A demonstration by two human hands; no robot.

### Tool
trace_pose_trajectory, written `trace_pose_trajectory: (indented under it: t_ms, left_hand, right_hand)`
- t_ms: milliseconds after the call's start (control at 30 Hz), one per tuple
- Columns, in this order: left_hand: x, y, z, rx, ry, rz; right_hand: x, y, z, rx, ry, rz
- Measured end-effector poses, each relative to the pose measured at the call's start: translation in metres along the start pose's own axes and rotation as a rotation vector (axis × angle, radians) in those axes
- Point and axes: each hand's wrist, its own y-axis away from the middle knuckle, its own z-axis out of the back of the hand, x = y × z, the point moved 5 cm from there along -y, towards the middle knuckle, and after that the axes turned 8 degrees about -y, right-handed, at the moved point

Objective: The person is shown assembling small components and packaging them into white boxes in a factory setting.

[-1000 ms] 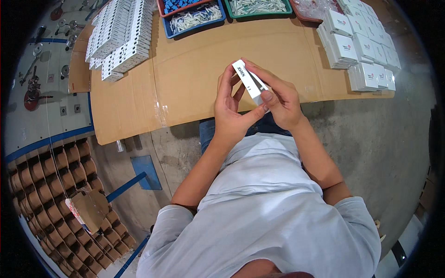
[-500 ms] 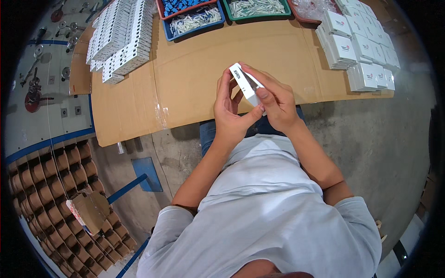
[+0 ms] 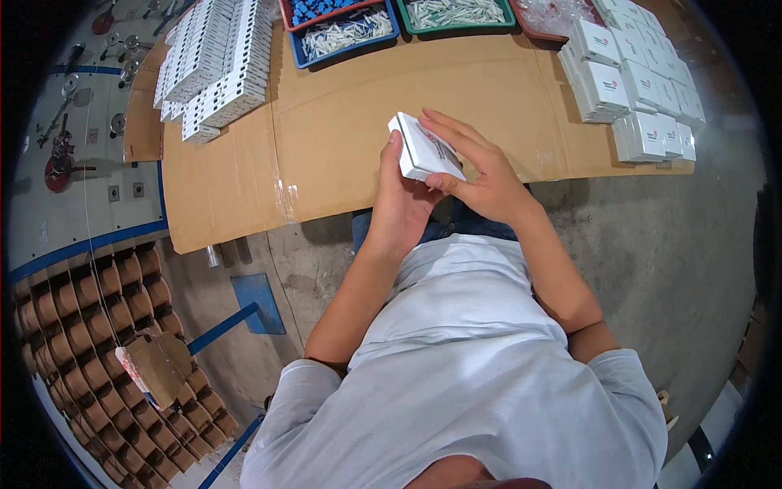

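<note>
Obs, L to R. Far L on the floor: a cardboard divider grid point(image 3: 90, 326), cells too many to count. On the bench point(image 3: 342, 122), a cardboard-topped surface, you are working beside stacked rows of flat white pieces point(image 3: 208, 69); approx 3–4 rows, individual count not readable.

Top edge: trays are sitting in a line: 1 blue tray point(image 3: 346, 33) w/ pale small parts, 1 red tray point(image 3: 314, 10) w/ blue parts, 1 green tray point(image 3: 456, 12) w/ pale parts, 1 more reddish one partly cut off at R. So 4 trays in view, contents uncountable.

Centre: your left hand point(image 3: 399, 204) is gripping the small white box point(image 3: 423, 147) from below/behind, thumb up along its L edge. Your right hand point(image 3: 481, 175) is resting on its R side, fingers spread flat across the face, thumb under the lower corner. Both hands are closed around the 1 box, held above the near edge of the bench, not touching it.

Technique, my judgement: you are prob. closing or squaring the box. Keep the L grip on the edges, not the panels, so walls aren't bowing. Press w/ flat fingers, not tips, to avoid denting. Check the flap is seating flush before letting go.

R side: finished white boxes point(image 3: 631, 81) are sitting in a block, approx 12–14 visible tops; stack depth can't tell.
</note>
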Motion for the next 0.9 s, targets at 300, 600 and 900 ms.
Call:
trace_pose_trajectory:
  t_ms: [300,600,900]
  left_hand:
    - [0.001,0.007,-0.01,0.037,0.007,0.078]
    - [-0.001,0.011,-0.01,0.039,0.003,0.032]
    - [-0.001,0.016,-0.024,0.03,0.005,0.015]
  right_hand:
    - [0.002,0.001,0.002,-0.038,0.108,0.013]
    - [0.009,0.003,-0.004,-0.076,0.203,0.197]
    - [0.012,0.006,-0.006,-0.114,0.191,0.357]
